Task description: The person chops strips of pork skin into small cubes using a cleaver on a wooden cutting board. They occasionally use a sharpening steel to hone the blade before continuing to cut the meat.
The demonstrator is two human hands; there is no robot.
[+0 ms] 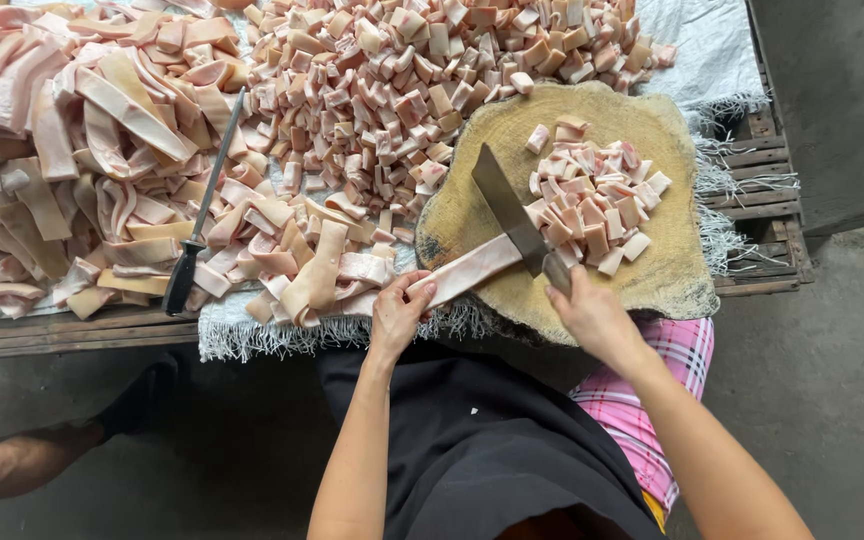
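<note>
My right hand (590,312) grips the handle of a wide cleaver (505,205), its blade lying across the round wooden chopping block (667,270). My left hand (398,312) pinches the near end of a long pale pink strip of pork skin (467,272) that reaches onto the block up to the blade. A heap of small cut squares (592,205) sits on the block to the right of the blade.
A big pile of cut pieces (402,70) fills the far table; uncut strips (82,160) lie heaped at left on a white woven cloth (712,40). A sharpening steel (207,195) rests among the strips. Another person's foot (32,450) shows at lower left.
</note>
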